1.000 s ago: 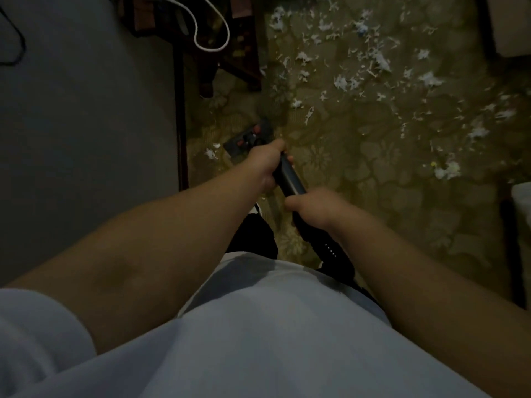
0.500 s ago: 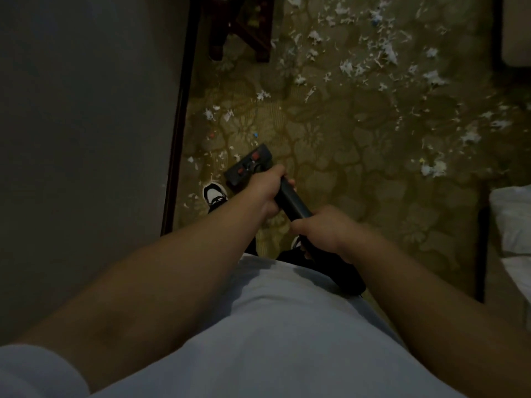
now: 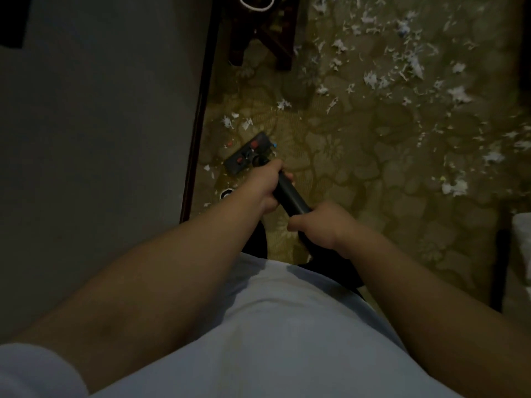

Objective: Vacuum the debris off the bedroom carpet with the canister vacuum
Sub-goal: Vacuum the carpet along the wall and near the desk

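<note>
Near the baseboard (image 3: pixel 198 110), floor head (image 3: pixel 248 152) sits on patterned carpet (image 3: pixel 359 173), paper scraps (image 3: pixel 370 79) scattered beyond. Left hand (image 3: pixel 267 185) wraps round the black wand (image 3: pixel 290 196); right hand (image 3: pixel 324 225) grips it closer to the body.

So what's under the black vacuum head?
The vacuum head rests on the patterned carpet. White paper scraps lie around it. Anything right underneath is covered by the head, so I cannot tell.

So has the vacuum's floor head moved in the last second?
Yes: the floor head has pulled back toward the person, farther from the wooden stool legs.
</note>
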Available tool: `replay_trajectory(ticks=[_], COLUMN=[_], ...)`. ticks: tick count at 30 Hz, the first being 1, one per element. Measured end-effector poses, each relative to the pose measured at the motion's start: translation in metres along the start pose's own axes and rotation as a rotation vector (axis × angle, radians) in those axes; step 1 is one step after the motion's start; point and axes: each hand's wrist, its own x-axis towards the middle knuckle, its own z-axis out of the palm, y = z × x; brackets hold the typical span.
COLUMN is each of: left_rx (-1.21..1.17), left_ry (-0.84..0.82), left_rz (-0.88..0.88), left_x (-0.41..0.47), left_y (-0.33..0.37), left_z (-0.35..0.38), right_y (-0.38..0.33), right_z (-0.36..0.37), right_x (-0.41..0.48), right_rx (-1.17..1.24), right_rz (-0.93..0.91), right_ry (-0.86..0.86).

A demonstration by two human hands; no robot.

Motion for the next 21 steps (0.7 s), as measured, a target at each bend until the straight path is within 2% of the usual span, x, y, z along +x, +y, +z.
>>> replay_trajectory(ticks=[13,21], left_rx=[0.099,0.135], left_ry=[0.005,0.016], left_rz=[0.074,0.107], left_x=[0.065,0.067], left_y=[0.189,0.193], left_z=[-0.057,-0.050], right_y=[-0.180,-0.179], right_z=[0.037,0.036], right_x=[0.088,0.093], right_rx=[0.080,0.106], right_rz=[-0.058,-0.075], right_ry=[0.039,0.044])
